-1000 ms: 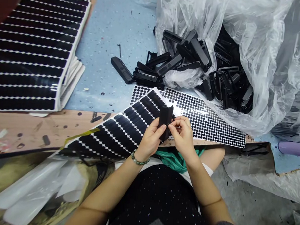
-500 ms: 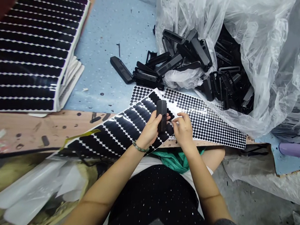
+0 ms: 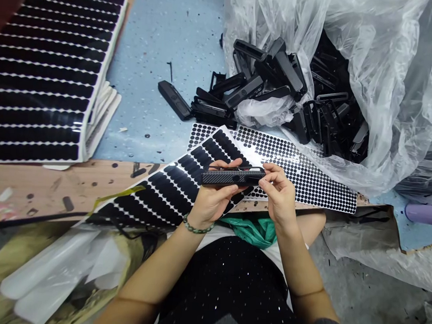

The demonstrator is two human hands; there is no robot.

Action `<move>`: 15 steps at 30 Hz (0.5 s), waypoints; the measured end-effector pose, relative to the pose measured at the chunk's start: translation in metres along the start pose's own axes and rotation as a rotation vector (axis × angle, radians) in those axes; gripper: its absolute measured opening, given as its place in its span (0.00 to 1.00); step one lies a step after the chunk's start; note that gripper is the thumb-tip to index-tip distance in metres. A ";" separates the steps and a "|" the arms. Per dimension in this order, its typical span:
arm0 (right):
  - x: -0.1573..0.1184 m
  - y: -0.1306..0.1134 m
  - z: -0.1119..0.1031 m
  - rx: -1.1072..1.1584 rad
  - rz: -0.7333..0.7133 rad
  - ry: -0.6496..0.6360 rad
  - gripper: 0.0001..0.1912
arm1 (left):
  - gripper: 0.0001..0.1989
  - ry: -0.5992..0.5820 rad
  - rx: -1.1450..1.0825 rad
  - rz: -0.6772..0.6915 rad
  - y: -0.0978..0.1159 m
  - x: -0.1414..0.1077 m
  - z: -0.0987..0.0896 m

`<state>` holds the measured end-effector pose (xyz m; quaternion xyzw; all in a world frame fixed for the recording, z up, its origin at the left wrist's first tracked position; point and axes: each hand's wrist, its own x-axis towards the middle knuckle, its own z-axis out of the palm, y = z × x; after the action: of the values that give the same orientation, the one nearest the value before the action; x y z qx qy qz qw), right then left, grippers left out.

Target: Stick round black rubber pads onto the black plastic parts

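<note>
My left hand and my right hand hold a long black plastic part level between them, its textured face showing a carbon-fibre weave. The left hand grips the part's left half and the right fingers pinch its right end. Just below my hands lie a sheet of black oval pads and a sheet of small black round dots, with the oval sheet overlapping the other. A heap of similar black parts spills from a transparent plastic bag beyond them.
A loose black part lies on the speckled blue work surface. A stack of pad sheets stands at left. Below is a stained wooden board. A green cloth rests on my lap, and a purple handle sits right.
The black part has turned from upright to lying level. My right hand has moved onto its right end, and both hands now hold it.
</note>
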<state>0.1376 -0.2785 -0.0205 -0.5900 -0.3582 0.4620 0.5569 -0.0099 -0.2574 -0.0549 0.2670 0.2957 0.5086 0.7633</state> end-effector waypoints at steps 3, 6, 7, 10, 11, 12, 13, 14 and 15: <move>-0.002 -0.002 0.000 0.002 -0.012 0.010 0.11 | 0.21 -0.011 0.018 0.012 0.001 -0.001 0.002; -0.003 -0.003 -0.001 -0.003 -0.035 0.015 0.11 | 0.21 -0.026 0.027 0.023 0.002 -0.001 0.004; -0.003 -0.003 -0.002 -0.012 -0.043 0.013 0.11 | 0.21 -0.033 0.027 0.029 0.003 -0.001 0.005; -0.004 -0.003 -0.002 -0.048 -0.077 0.020 0.11 | 0.20 -0.049 0.030 0.057 0.004 -0.001 0.007; -0.004 -0.003 -0.002 -0.059 -0.089 0.026 0.11 | 0.20 -0.054 0.033 0.067 0.004 -0.001 0.008; -0.004 -0.004 -0.002 -0.071 -0.099 0.030 0.10 | 0.20 -0.060 0.037 0.077 0.004 -0.001 0.008; -0.004 -0.004 -0.002 -0.087 -0.108 0.033 0.10 | 0.20 -0.065 0.043 0.086 0.005 -0.002 0.008; -0.005 -0.004 -0.002 -0.107 -0.119 0.035 0.09 | 0.20 -0.069 0.049 0.094 0.005 -0.003 0.008; -0.006 -0.005 -0.001 -0.131 -0.132 0.039 0.09 | 0.20 -0.071 0.056 0.099 0.005 -0.003 0.008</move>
<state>0.1371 -0.2842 -0.0151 -0.6091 -0.4149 0.3883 0.5533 -0.0077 -0.2600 -0.0454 0.3206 0.2688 0.5275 0.7394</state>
